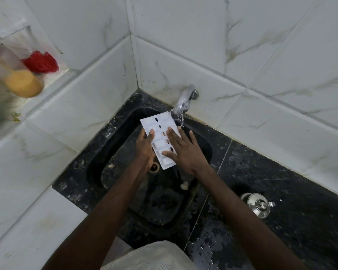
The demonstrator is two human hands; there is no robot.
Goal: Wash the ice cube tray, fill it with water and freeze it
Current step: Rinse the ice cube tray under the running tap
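A white ice cube tray (pixel 157 125) is held tilted over the black sink (pixel 203 145), its underside facing up with a row of oval holes down the middle. My left hand (pixel 144 145) grips its left edge, thumb on top. Spread flat on the tray's right side lies my right hand (pixel 183 151), fingers apart. Water runs from the chrome tap (pixel 184 100) onto the tray's far right corner.
A drain opening (pixel 154 168) shows under the tray. A steel lidded pot (pixel 259 204) stands on the wet black counter (pixel 281 230) at right. On the tiled ledge at left sit a bottle of yellow liquid (pixel 14 75) and a red scrubber (pixel 41 62).
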